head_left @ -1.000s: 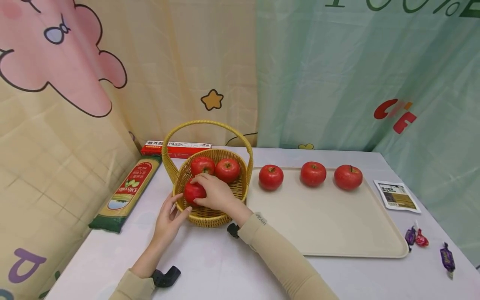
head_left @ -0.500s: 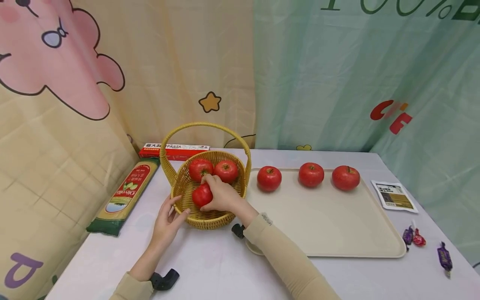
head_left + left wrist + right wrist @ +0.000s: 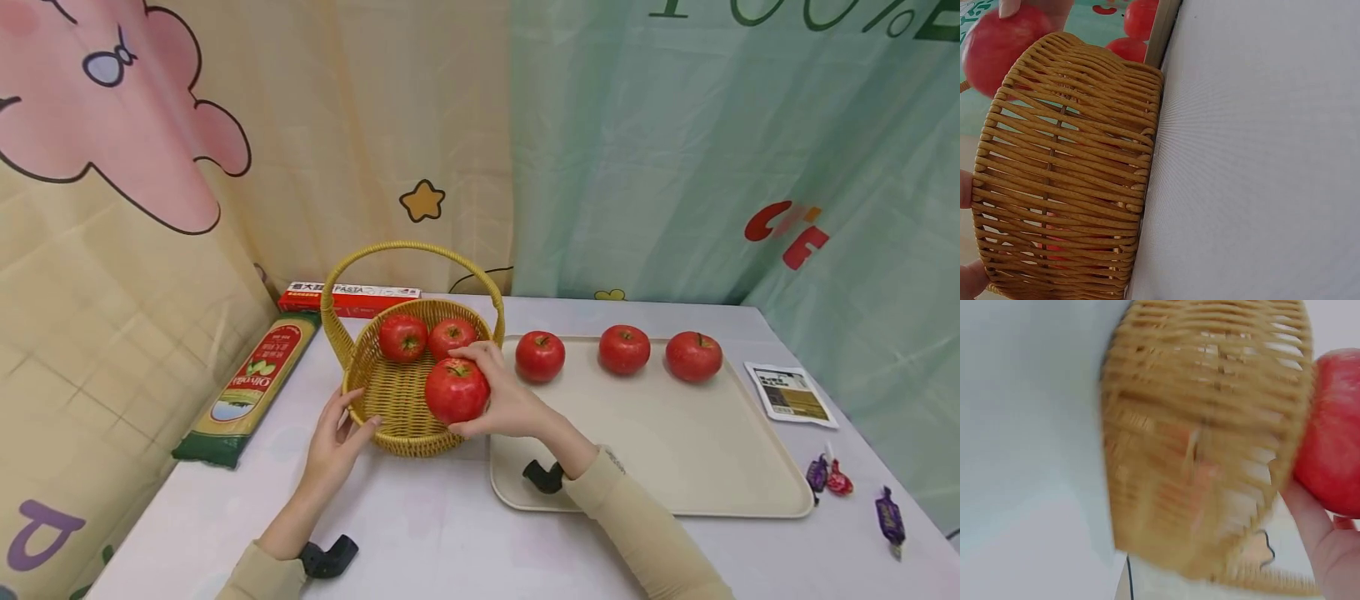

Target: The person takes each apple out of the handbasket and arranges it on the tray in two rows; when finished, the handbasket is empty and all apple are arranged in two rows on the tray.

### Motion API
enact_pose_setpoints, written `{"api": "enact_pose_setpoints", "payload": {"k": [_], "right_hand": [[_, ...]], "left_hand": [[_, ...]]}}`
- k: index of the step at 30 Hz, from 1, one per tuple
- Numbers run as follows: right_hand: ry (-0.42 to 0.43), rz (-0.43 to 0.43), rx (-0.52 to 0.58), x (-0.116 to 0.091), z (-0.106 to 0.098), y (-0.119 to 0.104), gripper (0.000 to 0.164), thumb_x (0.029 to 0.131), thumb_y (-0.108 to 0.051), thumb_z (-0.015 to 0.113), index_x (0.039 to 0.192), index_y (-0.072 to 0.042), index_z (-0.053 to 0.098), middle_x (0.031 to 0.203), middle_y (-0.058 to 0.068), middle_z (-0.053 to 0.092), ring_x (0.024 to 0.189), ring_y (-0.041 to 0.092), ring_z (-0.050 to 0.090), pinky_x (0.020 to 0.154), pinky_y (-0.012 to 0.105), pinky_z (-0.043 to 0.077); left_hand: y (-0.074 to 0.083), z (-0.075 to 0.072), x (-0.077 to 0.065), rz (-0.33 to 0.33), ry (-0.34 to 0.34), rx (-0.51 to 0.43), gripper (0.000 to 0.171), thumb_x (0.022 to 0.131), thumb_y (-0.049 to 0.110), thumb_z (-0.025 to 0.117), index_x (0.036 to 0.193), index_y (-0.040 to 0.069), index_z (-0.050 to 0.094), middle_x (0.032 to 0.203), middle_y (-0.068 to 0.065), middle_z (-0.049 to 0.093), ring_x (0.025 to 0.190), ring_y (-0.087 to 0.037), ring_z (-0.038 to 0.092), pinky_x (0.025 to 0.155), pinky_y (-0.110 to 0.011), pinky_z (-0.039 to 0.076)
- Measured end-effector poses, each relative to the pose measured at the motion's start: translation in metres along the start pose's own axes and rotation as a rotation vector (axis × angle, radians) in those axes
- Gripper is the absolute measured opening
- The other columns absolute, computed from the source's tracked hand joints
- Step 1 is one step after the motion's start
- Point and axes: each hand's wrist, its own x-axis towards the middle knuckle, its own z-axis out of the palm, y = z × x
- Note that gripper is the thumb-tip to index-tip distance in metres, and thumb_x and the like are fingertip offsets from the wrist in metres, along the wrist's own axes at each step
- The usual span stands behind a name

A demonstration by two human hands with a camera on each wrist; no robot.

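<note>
My right hand holds a red apple between thumb and fingers, raised at the near right rim of the wicker basket. In the right wrist view this apple appears beyond the blurred basket wall. My left hand grips the basket's near left rim with thumb and fingers; in the left wrist view only fingertips show at the rim. Two more apples, one at the left and one at the right, lie at the back inside the basket.
A beige tray right of the basket bears three apples along its far edge. Left lies a pasta bag, with a red pasta box behind the basket. A sachet and wrapped candies lie at the right.
My right hand has lifted the apple from the basket's near left inside and carried it right to the rim. The left hand has stayed at the rim.
</note>
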Motion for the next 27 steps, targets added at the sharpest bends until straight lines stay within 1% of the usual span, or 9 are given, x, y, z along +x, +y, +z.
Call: {"api": "enact_pose_setpoints", "payload": {"k": [2, 4, 8, 11, 13, 17, 20, 22, 27], "right_hand": [[0.013, -0.007, 0.031, -0.013, -0.015, 0.004, 0.082, 0.064, -0.025, 0.084, 0.133, -0.024, 0.039, 0.13, -0.003, 0.033, 0.121, 0.018, 0.039, 0.09, 0.039, 0.05], [0.021, 0.012, 0.067, -0.025, -0.029, 0.009, 0.083, 0.064, -0.022, 0.085, 0.133, -0.023, 0.038, 0.131, -0.001, 0.036, 0.122, 0.021, 0.039, 0.089, 0.041, 0.051], [0.007, 0.109, 0.121, -0.044, -0.051, 0.021, 0.085, 0.066, -0.019, 0.085, 0.134, -0.022, 0.034, 0.132, 0.005, 0.042, 0.121, 0.029, 0.041, 0.086, 0.043, 0.053], [-0.005, 0.185, 0.1, -0.054, -0.061, 0.03, 0.087, 0.065, -0.022, 0.086, 0.134, -0.025, 0.033, 0.131, 0.008, 0.043, 0.12, 0.031, 0.042, 0.085, 0.044, 0.053], [-0.021, 0.222, 0.064, -0.06, -0.063, 0.036, 0.089, 0.063, -0.024, 0.088, 0.134, -0.027, 0.033, 0.131, 0.006, 0.042, 0.121, 0.03, 0.041, 0.086, 0.045, 0.053], [-0.099, 0.235, -0.002, -0.069, -0.062, 0.045, 0.092, 0.062, -0.027, 0.088, 0.136, -0.025, 0.035, 0.131, 0.003, 0.04, 0.121, 0.027, 0.039, 0.087, 0.045, 0.052], [-0.168, 0.213, -0.015, -0.073, -0.059, 0.051, 0.09, 0.062, -0.027, 0.088, 0.135, -0.022, 0.035, 0.13, 0.001, 0.04, 0.121, 0.025, 0.039, 0.088, 0.043, 0.051], [-0.207, 0.213, -0.015, -0.075, -0.057, 0.052, 0.089, 0.062, -0.026, 0.088, 0.134, -0.021, 0.035, 0.129, 0.001, 0.041, 0.121, 0.025, 0.039, 0.088, 0.043, 0.051], [-0.28, 0.206, -0.008, -0.077, -0.057, 0.054, 0.088, 0.062, -0.023, 0.088, 0.132, -0.018, 0.035, 0.127, -0.001, 0.042, 0.121, 0.023, 0.039, 0.091, 0.04, 0.049]], "left_hand": [[0.0, 0.0, 0.0, 0.001, -0.003, 0.004, 0.051, 0.09, 0.01, 0.063, 0.133, -0.005, 0.039, 0.153, -0.017, 0.013, 0.14, -0.031, 0.016, 0.111, -0.035, 0.024], [0.0, -0.001, 0.0, -0.001, -0.003, 0.002, 0.051, 0.09, 0.01, 0.063, 0.133, -0.005, 0.039, 0.153, -0.018, 0.013, 0.14, -0.032, 0.016, 0.11, -0.032, 0.024], [-0.001, -0.002, 0.0, -0.005, -0.001, 0.002, 0.051, 0.09, 0.01, 0.063, 0.133, -0.004, 0.039, 0.153, -0.017, 0.013, 0.14, -0.031, 0.016, 0.109, -0.025, 0.025], [-0.001, -0.001, 0.0, -0.011, 0.0, 0.004, 0.051, 0.09, 0.011, 0.063, 0.134, -0.004, 0.04, 0.153, -0.017, 0.013, 0.14, -0.03, 0.016, 0.108, -0.024, 0.026], [0.0, -0.001, 0.001, -0.018, 0.001, 0.007, 0.052, 0.09, 0.012, 0.063, 0.134, -0.003, 0.04, 0.154, -0.016, 0.013, 0.14, -0.03, 0.016, 0.108, -0.024, 0.026], [0.0, 0.0, 0.001, -0.027, 0.005, 0.007, 0.052, 0.09, 0.011, 0.063, 0.134, -0.003, 0.04, 0.154, -0.016, 0.013, 0.14, -0.029, 0.016, 0.108, -0.026, 0.026], [0.0, 0.0, 0.001, -0.028, 0.007, 0.006, 0.052, 0.09, 0.011, 0.063, 0.134, -0.003, 0.04, 0.154, -0.015, 0.013, 0.14, -0.029, 0.016, 0.109, -0.027, 0.025], [-0.001, 0.0, 0.001, -0.025, 0.005, 0.008, 0.052, 0.09, 0.012, 0.063, 0.134, -0.003, 0.04, 0.154, -0.015, 0.013, 0.14, -0.029, 0.016, 0.109, -0.028, 0.025], [-0.001, -0.001, 0.001, -0.018, 0.003, 0.014, 0.052, 0.09, 0.012, 0.063, 0.134, -0.002, 0.04, 0.154, -0.015, 0.014, 0.14, -0.029, 0.017, 0.109, -0.027, 0.025]]}}
